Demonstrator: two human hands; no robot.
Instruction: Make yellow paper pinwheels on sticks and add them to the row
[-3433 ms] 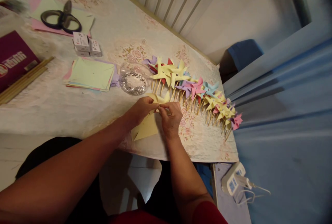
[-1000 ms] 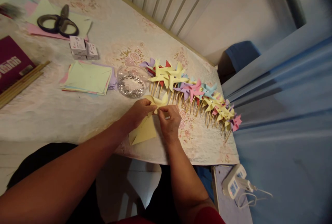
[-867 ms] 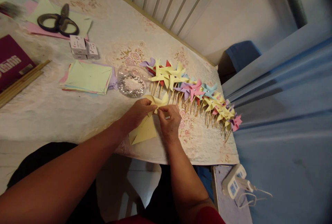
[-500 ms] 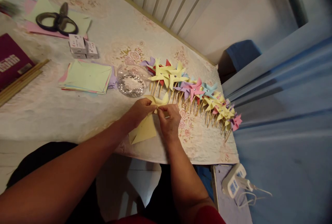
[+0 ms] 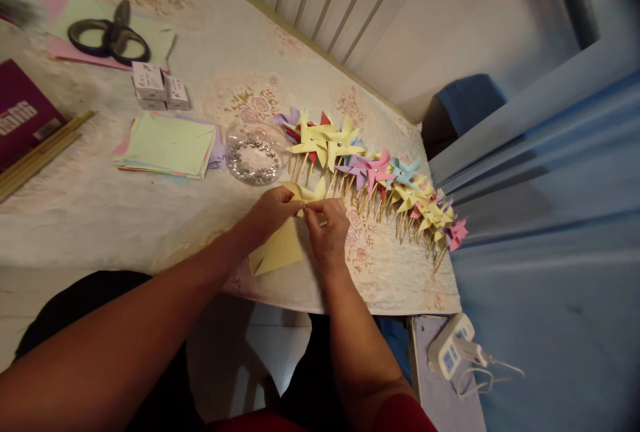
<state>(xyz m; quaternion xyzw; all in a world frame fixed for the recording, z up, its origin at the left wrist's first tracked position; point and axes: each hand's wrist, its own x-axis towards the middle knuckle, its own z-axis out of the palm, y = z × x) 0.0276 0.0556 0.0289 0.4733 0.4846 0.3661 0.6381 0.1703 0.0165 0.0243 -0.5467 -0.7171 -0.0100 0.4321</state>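
Note:
Between my hands is a yellow paper pinwheel (image 5: 313,193), its blades partly curled in. My left hand (image 5: 274,213) pinches it from the left. The fingertips of my right hand (image 5: 329,232) press together at its centre; whether they hold a small pin there is too fine to make out. Under my hands lies a flat yellow paper sheet (image 5: 280,250) near the table's front edge. Just beyond my left hand sits a clear round dish (image 5: 253,160) with small shiny metal pieces in it. A row of finished pinwheels (image 5: 377,172) on sticks lies to the right.
A stack of coloured paper (image 5: 167,147) lies left of the dish, with small white boxes (image 5: 150,84) behind it. Black-handled scissors (image 5: 113,35) rest on more paper. Wooden sticks (image 5: 43,152) and a purple box (image 5: 23,112) are far left. A power strip (image 5: 453,345) sits lower right.
Almost nothing differs. Both hands stay at the yellow pinwheel's centre, and the view has shifted very slightly.

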